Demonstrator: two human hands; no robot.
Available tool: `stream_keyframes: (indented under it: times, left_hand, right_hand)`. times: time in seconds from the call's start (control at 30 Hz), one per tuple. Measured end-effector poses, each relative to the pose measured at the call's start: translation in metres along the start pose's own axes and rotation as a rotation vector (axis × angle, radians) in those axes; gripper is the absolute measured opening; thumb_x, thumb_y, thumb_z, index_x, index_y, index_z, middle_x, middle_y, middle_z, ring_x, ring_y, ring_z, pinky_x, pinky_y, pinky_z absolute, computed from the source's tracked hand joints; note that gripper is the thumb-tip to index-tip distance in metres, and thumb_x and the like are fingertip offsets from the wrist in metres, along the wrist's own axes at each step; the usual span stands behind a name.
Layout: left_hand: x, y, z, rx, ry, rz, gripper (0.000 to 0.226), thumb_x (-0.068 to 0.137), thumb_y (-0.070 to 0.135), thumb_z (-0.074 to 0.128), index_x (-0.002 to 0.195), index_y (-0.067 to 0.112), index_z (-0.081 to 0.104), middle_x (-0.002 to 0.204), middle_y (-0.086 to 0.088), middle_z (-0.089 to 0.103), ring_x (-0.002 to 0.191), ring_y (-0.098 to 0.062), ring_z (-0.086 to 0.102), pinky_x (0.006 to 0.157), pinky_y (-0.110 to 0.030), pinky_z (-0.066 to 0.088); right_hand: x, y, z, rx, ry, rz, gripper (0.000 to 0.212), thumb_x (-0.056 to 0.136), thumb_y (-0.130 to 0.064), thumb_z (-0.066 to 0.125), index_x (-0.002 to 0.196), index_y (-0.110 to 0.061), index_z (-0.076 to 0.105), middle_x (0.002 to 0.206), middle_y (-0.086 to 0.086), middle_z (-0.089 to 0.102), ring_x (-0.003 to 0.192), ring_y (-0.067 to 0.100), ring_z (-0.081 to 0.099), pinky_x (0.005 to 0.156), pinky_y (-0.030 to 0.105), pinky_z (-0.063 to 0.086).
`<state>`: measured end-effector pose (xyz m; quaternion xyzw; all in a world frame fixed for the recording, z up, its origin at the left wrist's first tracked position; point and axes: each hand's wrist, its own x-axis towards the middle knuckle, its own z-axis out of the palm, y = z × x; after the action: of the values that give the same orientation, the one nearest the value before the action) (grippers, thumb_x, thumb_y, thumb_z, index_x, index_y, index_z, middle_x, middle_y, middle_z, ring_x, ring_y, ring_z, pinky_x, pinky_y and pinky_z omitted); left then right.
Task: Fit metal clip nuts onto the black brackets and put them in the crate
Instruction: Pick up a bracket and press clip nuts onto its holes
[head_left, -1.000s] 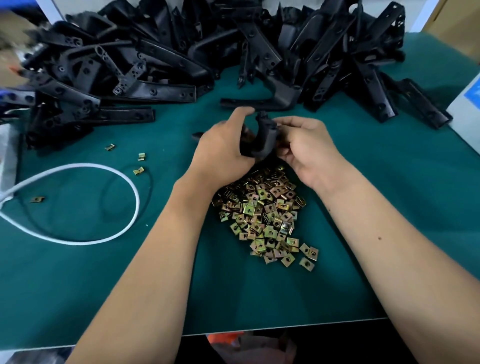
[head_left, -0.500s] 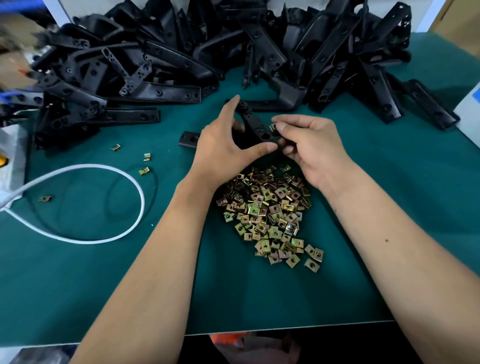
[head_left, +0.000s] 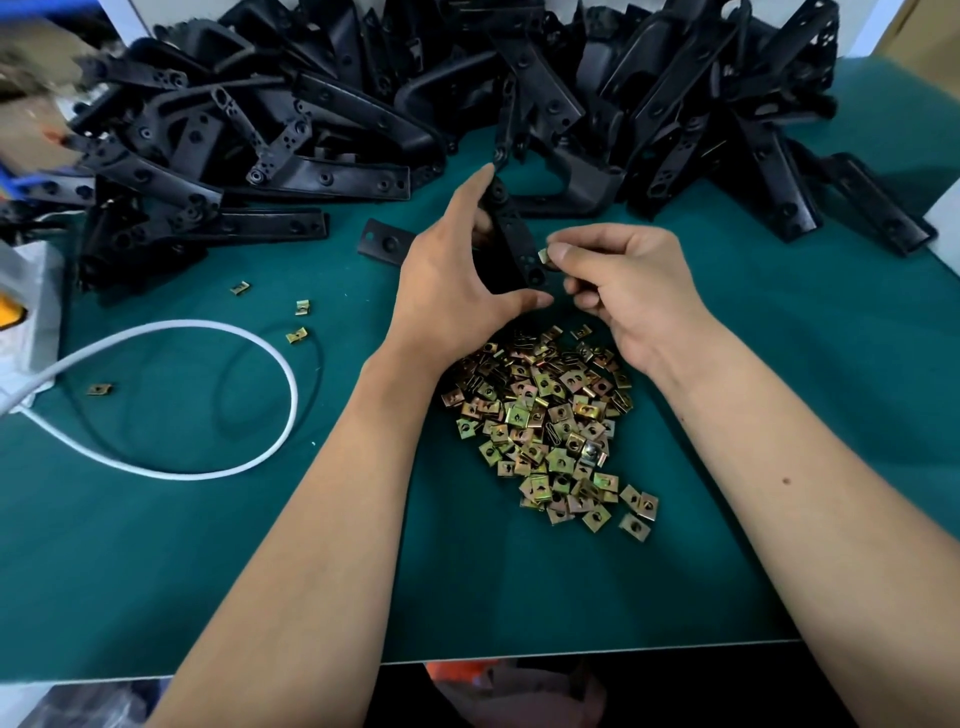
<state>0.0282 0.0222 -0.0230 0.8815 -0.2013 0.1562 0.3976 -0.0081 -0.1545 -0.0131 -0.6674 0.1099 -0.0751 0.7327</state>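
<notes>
Head-camera view, looking down on a table covered by a dark green mat (head_left: 779, 415), shows two bare forearms reaching in from the near edge. At the middle of the mat the left hand (head_left: 452, 280) grips a long flat black plastic bracket (head_left: 511, 234) with holes along its length, the fingers curled round its far part and the thumb pressed under its near end, so the bracket slants from upper left to lower right. Just right of it, the right hand (head_left: 623, 286) pinches one small brass-coloured metal clip nut (head_left: 544, 256) between thumb and forefinger, the other fingers curled loosely below; the clip nut sits right at the edge of the bracket near its lower holes, and whether it is already slid on cannot be told. Below both hands, between the wrists, lies a loose heap of square brass-coloured clip nuts (head_left: 550, 431) spread toward the near side. Across the far side of the table a large tangled pile of black brackets (head_left: 322, 140) runs from left to right. One short black plate with a hole (head_left: 384, 242) lies alone just left of the left hand. Four stray clip nuts (head_left: 297, 335) lie scattered on the mat to the left, near a white cable (head_left: 270, 353) looping across it.
</notes>
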Motion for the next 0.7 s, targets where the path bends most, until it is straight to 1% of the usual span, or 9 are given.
stream_keyframes:
  times: [0.27, 0.4, 0.57, 0.63, 0.7]
  left_hand:
    - [0.0011, -0.0015, 0.0019, 0.004, 0.007, 0.017, 0.121, 0.057, 0.053, 0.095, 0.158, 0.027, 0.033, 0.114, 0.012, 0.063, 0.110, -0.007, 0.060, 0.102, -0.025, 0.047]
    - [0.0005, -0.0014, 0.0025, 0.012, 0.018, 0.016, 0.122, 0.057, 0.054, 0.095, 0.158, 0.026, 0.033, 0.113, 0.013, 0.060, 0.110, -0.008, 0.059, 0.101, -0.024, 0.046]
    - [0.0000, 0.0004, 0.0027, 0.028, 0.009, 0.028, 0.121, 0.058, 0.051, 0.095, 0.158, 0.024, 0.033, 0.112, 0.014, 0.058, 0.109, -0.008, 0.058, 0.100, -0.022, 0.045]
    - [-0.0007, 0.0021, 0.0029, 0.033, 0.017, 0.029, 0.120, 0.059, 0.050, 0.095, 0.158, 0.024, 0.033, 0.111, 0.015, 0.058, 0.108, -0.006, 0.058, 0.098, -0.020, 0.043]
    - [-0.0017, 0.0040, 0.0029, 0.037, 0.024, 0.029, 0.121, 0.058, 0.048, 0.096, 0.158, 0.023, 0.033, 0.110, 0.015, 0.059, 0.106, -0.007, 0.059, 0.098, -0.021, 0.046]
  right_hand:
    - [-0.0009, 0.0014, 0.0028, -0.048, 0.043, -0.048, 0.007, 0.084, -0.008, 0.082, 0.088, -0.014, 0.080, 0.078, 0.000, 0.077, 0.058, 0.009, 0.058, 0.051, 0.018, 0.043]
    - [-0.0014, 0.0021, 0.0038, -0.049, 0.083, -0.054, 0.007, 0.083, -0.009, 0.082, 0.087, -0.015, 0.080, 0.077, -0.001, 0.076, 0.057, 0.007, 0.059, 0.050, 0.016, 0.044]
    - [-0.0026, 0.0023, 0.0044, -0.061, 0.064, -0.048, 0.008, 0.082, -0.009, 0.083, 0.088, -0.014, 0.080, 0.071, -0.003, 0.074, 0.056, 0.007, 0.057, 0.050, 0.017, 0.043]
    - [-0.0027, 0.0023, 0.0048, -0.058, 0.064, -0.047, 0.008, 0.082, -0.008, 0.083, 0.086, -0.014, 0.080, 0.070, -0.003, 0.073, 0.055, 0.007, 0.057, 0.049, 0.017, 0.042]
    - [-0.0020, 0.0018, 0.0036, -0.053, 0.054, -0.040, 0.008, 0.081, -0.007, 0.084, 0.084, -0.014, 0.080, 0.069, -0.001, 0.072, 0.054, 0.007, 0.056, 0.049, 0.018, 0.042]
